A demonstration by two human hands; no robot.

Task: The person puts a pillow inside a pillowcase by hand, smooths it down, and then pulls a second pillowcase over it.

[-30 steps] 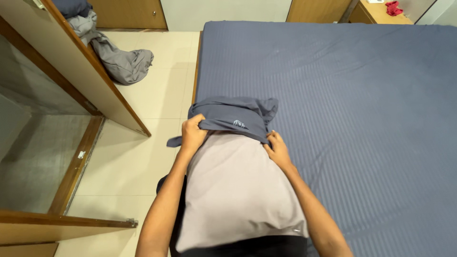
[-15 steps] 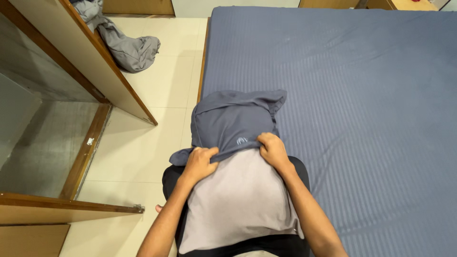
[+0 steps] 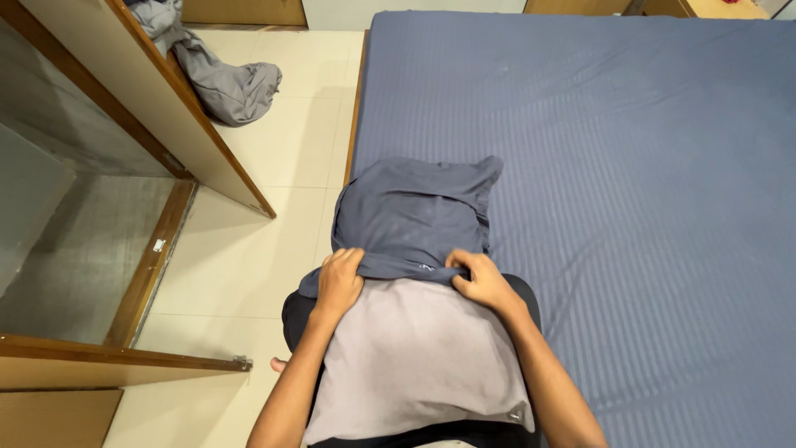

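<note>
While the pillow (image 3: 414,357) stands on end against the person's lap, its long axis running away from the body toward the bed (image 3: 622,166), the blue-grey pillowcase (image 3: 406,216) covers its far half. Left hand (image 3: 338,282) and right hand (image 3: 481,278) each pinch the case's open hem, level and equally near, fingers closed on cloth.
</note>
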